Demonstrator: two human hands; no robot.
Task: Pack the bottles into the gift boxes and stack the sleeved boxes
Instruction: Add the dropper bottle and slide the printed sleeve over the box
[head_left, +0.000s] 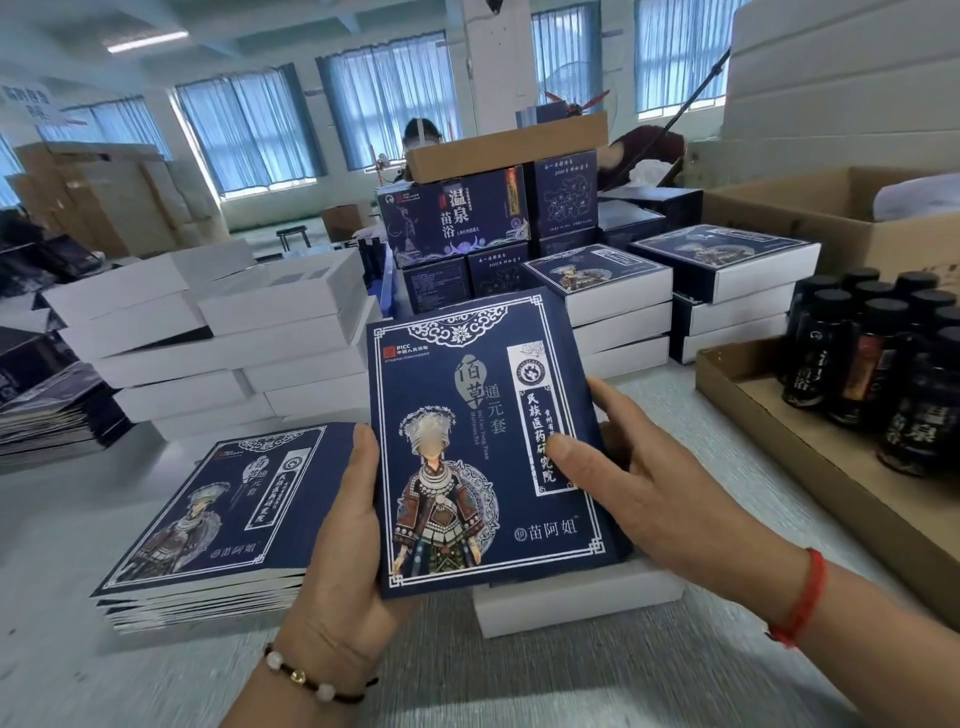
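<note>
Both hands hold a flat dark-blue printed sleeve (483, 441) above the table. My left hand (348, 525) grips its left edge, thumb on the front. My right hand (639, 483) holds the right edge, with the thumb pressing on the printed label. Under the sleeve lies a white gift box (576, 603), mostly hidden. A pile of flat blue sleeves (213, 525) lies at the left. Dark bottles (878, 358) with black caps stand in a cardboard tray (769, 415) at the right. Sleeved boxes (618, 296) are stacked behind.
White gift boxes (218, 338) are piled at the back left. Larger blue boxes (483, 223) are stacked at the back centre under a brown carton. An open cardboard box (831, 218) stands at the far right. A person works behind the stacks.
</note>
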